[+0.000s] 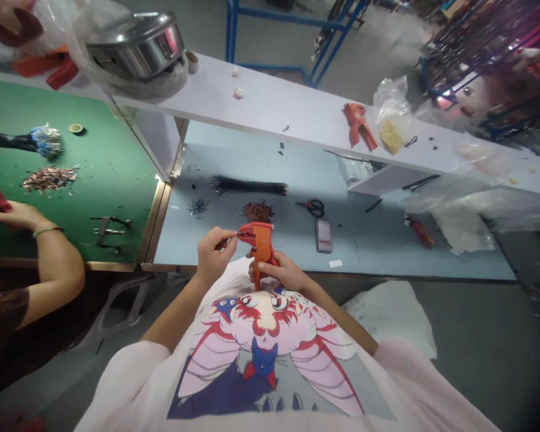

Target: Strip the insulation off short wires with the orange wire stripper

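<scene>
Orange wire strippers (263,240) sit in the right hand (285,270), its fingers wrapped round the handles; at the tool's nine o'clock the left hand (215,251) pinches a thin dark wire (231,237) that reaches the tool's head. From there, on the blue tabletop (378,240), copper-coloured clippings (258,211) lie close at twelve o'clock, a black wire bundle (252,186) beyond them, black-handled scissors (315,208) at two and a phone (324,236) at three.

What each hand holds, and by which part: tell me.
The right hand grips the stripper by its handles; the left hand pinches a thin dark wire near the stripper's jaws.
</scene>
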A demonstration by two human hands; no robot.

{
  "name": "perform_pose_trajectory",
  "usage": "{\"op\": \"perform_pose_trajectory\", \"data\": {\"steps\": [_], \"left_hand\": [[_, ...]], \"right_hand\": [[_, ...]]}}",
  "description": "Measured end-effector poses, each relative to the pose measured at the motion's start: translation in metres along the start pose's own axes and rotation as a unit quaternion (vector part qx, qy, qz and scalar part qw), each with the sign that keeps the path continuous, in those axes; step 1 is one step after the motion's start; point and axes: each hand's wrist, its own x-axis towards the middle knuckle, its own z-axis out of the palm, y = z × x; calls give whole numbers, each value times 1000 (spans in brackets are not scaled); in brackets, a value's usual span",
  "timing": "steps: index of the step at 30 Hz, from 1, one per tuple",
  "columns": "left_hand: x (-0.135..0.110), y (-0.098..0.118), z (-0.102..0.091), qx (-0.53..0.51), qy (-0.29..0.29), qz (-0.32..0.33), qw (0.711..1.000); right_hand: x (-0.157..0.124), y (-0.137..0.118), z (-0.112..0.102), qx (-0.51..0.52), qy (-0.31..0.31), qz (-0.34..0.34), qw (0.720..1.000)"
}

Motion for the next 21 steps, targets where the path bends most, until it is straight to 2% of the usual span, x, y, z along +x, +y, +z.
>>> {"op": "perform_pose_trajectory", "data": {"steps": [7, 13, 18, 21], "left_hand": [[7, -1, -9, 36, -11, 47, 998], [18, -4, -17, 45, -31, 76, 996], [33, -13, -15, 40, -36, 69, 996], [45, -16, -13, 32, -20, 53, 998]], "right_hand": [[6, 0, -1, -22, -24, -12, 999], [14, -4, -2, -6, -44, 9, 999], [27, -22, -10, 3, -60, 26, 998], [35, -37, -13, -15, -65, 31, 997]]}}
